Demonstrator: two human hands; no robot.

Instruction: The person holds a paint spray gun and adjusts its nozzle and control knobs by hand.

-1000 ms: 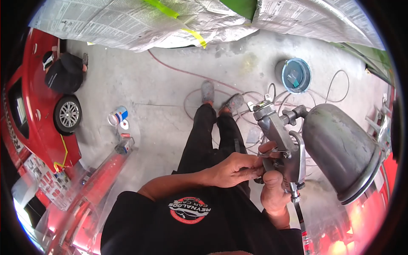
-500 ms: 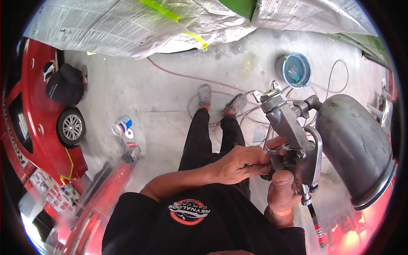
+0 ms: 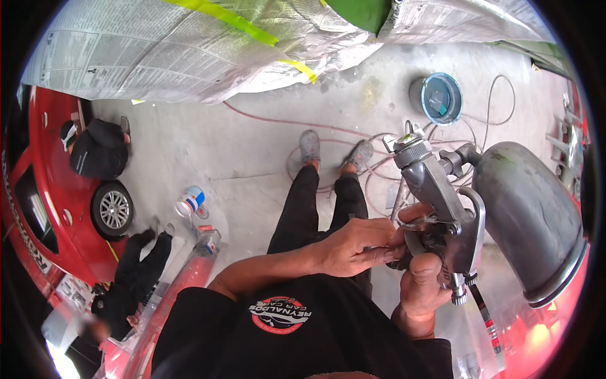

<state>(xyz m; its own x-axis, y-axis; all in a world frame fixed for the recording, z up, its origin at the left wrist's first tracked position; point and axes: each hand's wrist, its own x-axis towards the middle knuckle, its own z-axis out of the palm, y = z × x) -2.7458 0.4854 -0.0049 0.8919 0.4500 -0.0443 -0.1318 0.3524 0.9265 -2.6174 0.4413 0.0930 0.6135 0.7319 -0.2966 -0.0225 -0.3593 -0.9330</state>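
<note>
A worn metal spray gun (image 3: pixel 432 186) with a large grey paint cup (image 3: pixel 527 218) on its side is held up in front of my body. My right hand (image 3: pixel 423 290) wraps round its handle, thumb towards me. From the left, my left hand (image 3: pixel 356 246) reaches across with thumb and fingers pinched together near the trigger and handle. What those fingertips hold is hidden beside a small dark part. The nozzle points up towards the top of the view, and the adjusting knobs (image 3: pixel 459 294) are near my right hand.
Newspaper masking (image 3: pixel 145 50) with yellow-green tape hangs ahead. Hose (image 3: pixel 290 123) coils lie round my feet, near a blue bucket (image 3: pixel 435 98). At left, a person crouches by a red car (image 3: pixel 57 189); another sits lower down. A paint can (image 3: pixel 189 202) stands on the floor.
The view has shifted, and the second person by the red car now shows at lower left. My hands keep much the same hold, with the spray gun slightly lower and further right.
</note>
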